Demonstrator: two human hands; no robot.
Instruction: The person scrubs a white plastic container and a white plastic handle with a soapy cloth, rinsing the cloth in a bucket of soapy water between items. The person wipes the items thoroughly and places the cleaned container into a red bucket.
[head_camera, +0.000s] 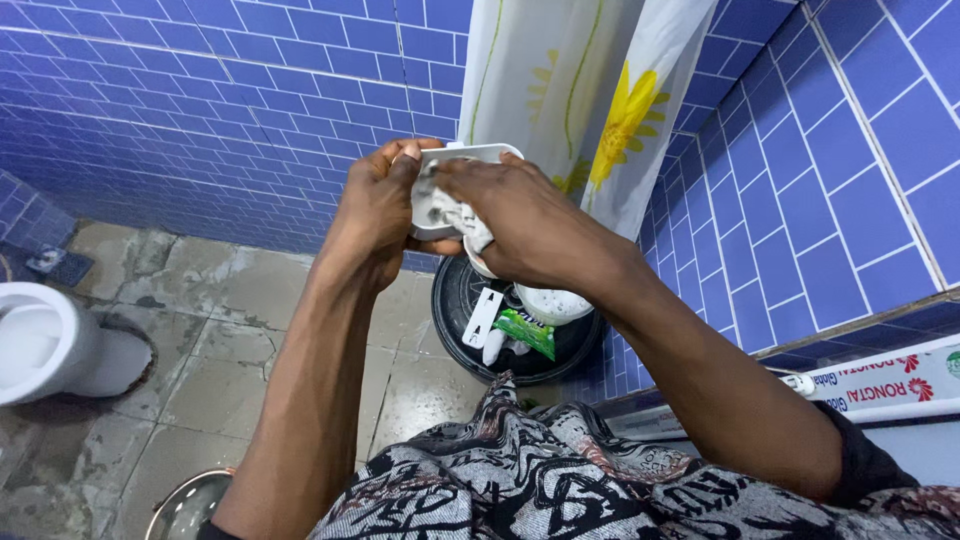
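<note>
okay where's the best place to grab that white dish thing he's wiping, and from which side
Probably the white dish by its far top rim, from above: that curved edge shows bare, while the left hand covers its left side and the right hand presses a cloth into its hollow.

A black round bin (455, 300) stands below the white flower-printed shower curtain (590, 90); a white ceramic toilet (40, 340) sits well apart, across the grey tiled floor (230, 310).

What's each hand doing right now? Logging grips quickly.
Left hand: closed, holding the white shoe.
Right hand: closed on a whitish cloth pressed against it.
</note>
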